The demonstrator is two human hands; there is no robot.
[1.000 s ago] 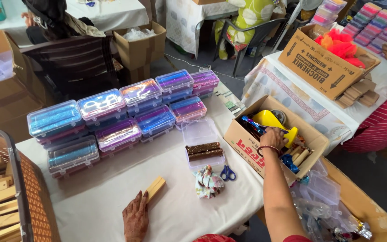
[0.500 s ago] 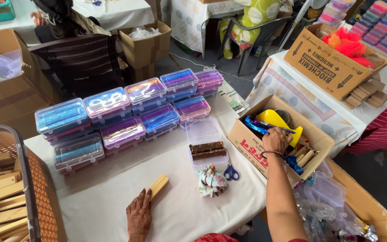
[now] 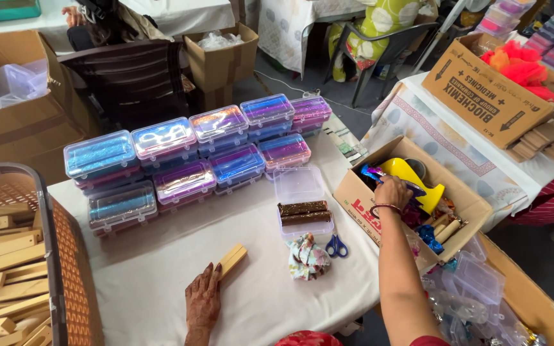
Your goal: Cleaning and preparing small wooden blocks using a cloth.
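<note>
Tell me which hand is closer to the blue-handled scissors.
Right. The right hand reaches into the cardboard box just beyond the scissors; the left hand rests flat farther away, touching wooden sticks.

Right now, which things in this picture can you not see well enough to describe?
Head view only:
- Right hand: its fingers reach into the cardboard box; what they touch is hidden by the hand.
- Box contents: a tangle around the yellow scoop, too jumbled to name.
- Stacked plastic cases: glare hides their contents.
- Basket of wooden blocks: cut off by the left edge.
- Left hand: wrist cut off by the bottom edge.

stacked clear plastic boxes [image 3: 187,160] (blue, purple contents), brown cardboard cartons [image 3: 411,211] at right
</note>
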